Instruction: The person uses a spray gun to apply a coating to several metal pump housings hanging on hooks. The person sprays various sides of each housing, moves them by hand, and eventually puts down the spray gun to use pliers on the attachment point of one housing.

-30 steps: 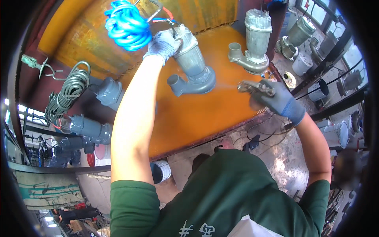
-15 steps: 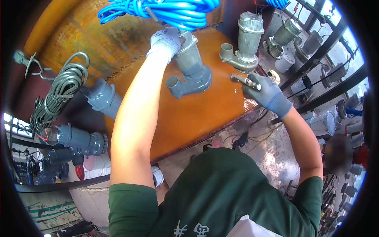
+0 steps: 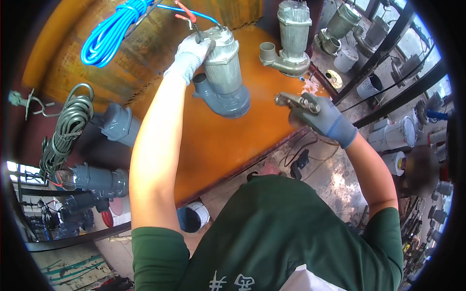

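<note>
My left hand [image 3: 190, 54], in a pale knit glove, is closed at the top edge of a hanging submersible pump [image 3: 224, 68]; its fingertips are partly hidden. The pump's lower casing and outlet are glossy dark grey, while its upper body is bare silvery metal. A red-covered hook [image 3: 188, 13] rises above it. My right hand [image 3: 318, 119], in a grey glove, is wrapped around a metal spray gun [image 3: 297, 102]. The gun's nozzle points left toward the pump's lower casing, a short distance away. A faint mist hangs between them.
Another bare-metal pump [image 3: 293, 36] hangs at the right. A blue cable coil [image 3: 109, 39] hangs upper left. Grey pumps [image 3: 99, 179] and a dark cable coil [image 3: 73, 121] hang at the left. An orange-stained tray [image 3: 204, 160] lies below; buckets [image 3: 395, 135] stand on the floor.
The pump has turned, its outlet swinging left and away from me. The blue coil has moved left, uncovering the pump's top. My left hand has shifted slightly left and down.
</note>
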Available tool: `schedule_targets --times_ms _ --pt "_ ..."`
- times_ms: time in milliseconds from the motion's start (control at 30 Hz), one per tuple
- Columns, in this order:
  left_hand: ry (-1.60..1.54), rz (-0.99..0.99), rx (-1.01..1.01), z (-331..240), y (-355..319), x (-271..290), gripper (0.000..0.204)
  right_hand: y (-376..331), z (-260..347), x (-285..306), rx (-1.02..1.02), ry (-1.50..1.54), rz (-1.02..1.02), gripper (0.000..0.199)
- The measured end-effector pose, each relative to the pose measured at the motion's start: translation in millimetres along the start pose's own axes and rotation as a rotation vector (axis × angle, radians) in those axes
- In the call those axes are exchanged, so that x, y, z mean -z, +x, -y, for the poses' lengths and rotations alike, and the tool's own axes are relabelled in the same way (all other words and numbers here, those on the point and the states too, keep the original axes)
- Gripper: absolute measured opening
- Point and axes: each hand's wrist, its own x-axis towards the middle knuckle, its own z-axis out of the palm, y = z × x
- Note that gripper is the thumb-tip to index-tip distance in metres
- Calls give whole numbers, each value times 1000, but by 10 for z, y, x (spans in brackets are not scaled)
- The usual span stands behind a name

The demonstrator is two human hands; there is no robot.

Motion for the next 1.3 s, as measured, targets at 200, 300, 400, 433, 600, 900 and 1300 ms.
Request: schedule_targets --times_ms 200,300,400,433,600,900,1300 --pt "-159 -70 -114 159 -18 -89 34 -92 -49 -62 -195 -146 -12 21" --pt "-212 -87 -100 133 21 -137 33 -215 -368 -135 74 107 0 21" --pt "-429 -93 13 180 -44 -16 34 -271 -508 -282 117 58 -13 21" --pt "-456 -50 -81 225 -71 30 34 -276 -540 -333 127 58 -62 21" --pt "-645 -117 110 82 -149 -32 48 -337 -744 -381 123 143 -68 23" --pt "-376 -478 -20 145 -530 -42 55 -311 -789 -431 -8 54 -193 24" --pt "-83 -590 -184 219 -737 -239 52 -29 -762 -521 303 -77 -255 27"
